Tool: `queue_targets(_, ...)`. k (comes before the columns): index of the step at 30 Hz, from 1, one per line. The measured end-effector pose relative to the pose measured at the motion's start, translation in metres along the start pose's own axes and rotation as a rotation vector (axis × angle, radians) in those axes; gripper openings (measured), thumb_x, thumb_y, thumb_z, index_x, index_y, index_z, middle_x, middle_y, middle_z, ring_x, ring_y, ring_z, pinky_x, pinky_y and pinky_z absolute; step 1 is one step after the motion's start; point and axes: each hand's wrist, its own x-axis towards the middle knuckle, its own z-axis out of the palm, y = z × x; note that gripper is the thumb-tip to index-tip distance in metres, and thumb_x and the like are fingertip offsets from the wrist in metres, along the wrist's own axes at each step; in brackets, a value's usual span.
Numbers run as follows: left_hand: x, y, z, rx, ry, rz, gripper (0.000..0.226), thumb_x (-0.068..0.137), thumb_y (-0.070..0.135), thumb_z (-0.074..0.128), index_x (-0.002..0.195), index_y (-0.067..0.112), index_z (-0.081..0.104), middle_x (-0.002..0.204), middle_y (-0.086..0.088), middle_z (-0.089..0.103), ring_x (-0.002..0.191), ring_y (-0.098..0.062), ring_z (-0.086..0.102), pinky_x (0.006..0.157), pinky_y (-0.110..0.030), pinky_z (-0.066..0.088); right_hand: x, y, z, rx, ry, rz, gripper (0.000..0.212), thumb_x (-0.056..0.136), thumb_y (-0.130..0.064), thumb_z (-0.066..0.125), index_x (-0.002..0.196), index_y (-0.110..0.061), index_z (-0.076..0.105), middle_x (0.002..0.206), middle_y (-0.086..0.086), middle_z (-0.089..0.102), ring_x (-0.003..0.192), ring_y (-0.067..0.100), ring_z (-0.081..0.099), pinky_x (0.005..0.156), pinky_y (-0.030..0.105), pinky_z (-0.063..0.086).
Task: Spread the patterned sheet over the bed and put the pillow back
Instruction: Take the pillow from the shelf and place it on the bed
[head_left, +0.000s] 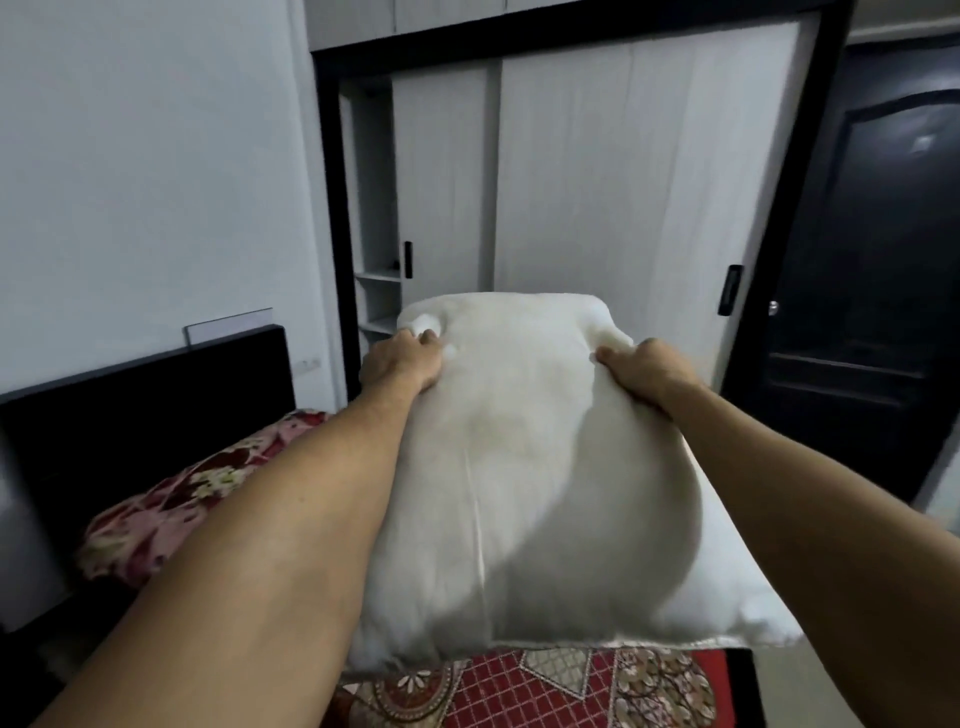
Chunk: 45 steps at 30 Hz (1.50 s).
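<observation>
Starting at the left: noting the dark headboard along the head edge of the bed, with a floral cushion leaning at its foot, seemingly already in place.

Gripping the white pillow with both hands, fingers curled into the cloth and neither spread flat. Bunching the far left corner with the left hand, clutching the far right corner with the right hand. Holding the pillow lifted in front of the chest, above the patterned sheet and not yet resting on the bed. Keeping its long axis pointing away from the body, near end hanging low, far end raised between the hands.

Judging the coming move as a swing to the left: placing the head edge to the left of both hands, with the left hand nearer and the right hand needing to travel farther. Probably needing to turn the long axis to lie along the headboard, beside the floral cushion, before lowering.

Finding open room on the left above the bed. Noting a wardrobe beyond the bed and a dark door further right, both well apart from the pillow. Seeing only a strip of the sheet at the near edge, so being unable to tell whether it is lying smooth over the whole bed
</observation>
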Motion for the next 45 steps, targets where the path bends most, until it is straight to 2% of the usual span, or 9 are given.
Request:
queue_targets(4,0.030,-0.060,-0.021,0.043,0.030,-0.065,0.059,0.099,0.050,0.027,0.142,0.018,0.051,0.134,-0.016,0.059,0.121,-0.036,0.055,0.090,-0.037,0.043,0.008,-0.048,0.060,-0.004,-0.066,-0.051,0.069,0.088,-0.065,0.053,0.132,-0.011,0.058,0.124,0.015,0.065,0.113,0.036,0.061,0.088,0.039,0.048)
queue_targets(7,0.053,-0.097,-0.032,0.065,0.054,-0.109,0.059,0.098,0.051,0.029,0.140,0.018,0.053,0.133,-0.016,0.059,0.120,-0.037,0.056,0.092,-0.039,0.044,0.014,-0.079,0.097,0.003,-0.118,-0.077,0.072,0.085,-0.067,0.051,0.131,-0.012,0.059,0.124,0.015,0.065,0.112,0.036,0.061,0.093,0.042,0.051)
queue_targets(11,0.080,-0.141,-0.042,0.087,0.092,-0.168,0.057,0.098,0.050,0.029,0.137,0.017,0.055,0.131,-0.017,0.060,0.118,-0.038,0.057,0.093,-0.040,0.045,0.031,-0.120,0.143,0.006,-0.173,-0.132,0.076,0.077,-0.071,0.046,0.123,-0.013,0.064,0.109,0.014,0.070,0.103,0.036,0.064,0.092,0.043,0.053)
queue_targets(16,0.113,-0.195,-0.057,0.140,0.128,-0.252,0.058,0.098,0.051,0.029,0.135,0.015,0.055,0.131,-0.018,0.060,0.119,-0.039,0.057,0.094,-0.040,0.046,0.049,-0.174,0.202,-0.011,-0.199,-0.245,0.068,0.089,-0.063,0.049,0.130,-0.010,0.061,0.124,0.016,0.065,0.112,0.037,0.061,0.091,0.040,0.050)
queue_targets(24,0.179,-0.269,-0.102,0.136,0.212,-0.375,0.065,0.095,0.056,0.027,0.141,0.017,0.052,0.139,-0.017,0.056,0.124,-0.037,0.054,0.103,-0.043,0.045,0.084,-0.281,0.279,0.000,-0.282,-0.400,0.065,0.094,-0.061,0.046,0.135,-0.012,0.057,0.129,0.015,0.063,0.116,0.035,0.059,0.089,0.038,0.047)
queue_targets(30,0.223,-0.332,-0.125,0.169,0.296,-0.470,0.062,0.098,0.054,0.027,0.139,0.015,0.054,0.136,-0.021,0.057,0.123,-0.039,0.055,0.101,-0.041,0.045,0.099,-0.360,0.342,0.021,-0.354,-0.504,0.065,0.095,-0.060,0.044,0.133,-0.010,0.058,0.123,0.014,0.064,0.105,0.032,0.060,0.080,0.036,0.045)
queue_targets(34,0.251,-0.383,-0.141,0.193,0.311,-0.542,0.062,0.100,0.053,0.028,0.143,0.015,0.050,0.140,-0.021,0.055,0.126,-0.038,0.054,0.102,-0.040,0.043,0.101,-0.408,0.398,0.042,-0.422,-0.526,0.066,0.095,-0.063,0.042,0.133,-0.012,0.057,0.124,0.013,0.064,0.109,0.033,0.061,0.092,0.041,0.051)
queue_targets(40,0.307,-0.467,-0.164,0.208,0.300,-0.556,0.064,0.100,0.054,0.027,0.145,0.015,0.049,0.142,-0.020,0.054,0.128,-0.038,0.053,0.105,-0.042,0.043,0.097,-0.477,0.476,0.050,-0.437,-0.557,0.064,0.097,-0.059,0.041,0.132,-0.008,0.058,0.126,0.016,0.063,0.113,0.036,0.059,0.092,0.041,0.048)
queue_targets(45,0.360,-0.519,-0.184,0.203,0.291,-0.526,0.063,0.100,0.053,0.027,0.146,0.016,0.047,0.144,-0.020,0.051,0.130,-0.038,0.051,0.107,-0.041,0.040,0.102,-0.531,0.529,0.051,-0.401,-0.526,0.063,0.095,-0.061,0.043,0.130,-0.010,0.058,0.123,0.015,0.064,0.111,0.035,0.060,0.082,0.038,0.045)
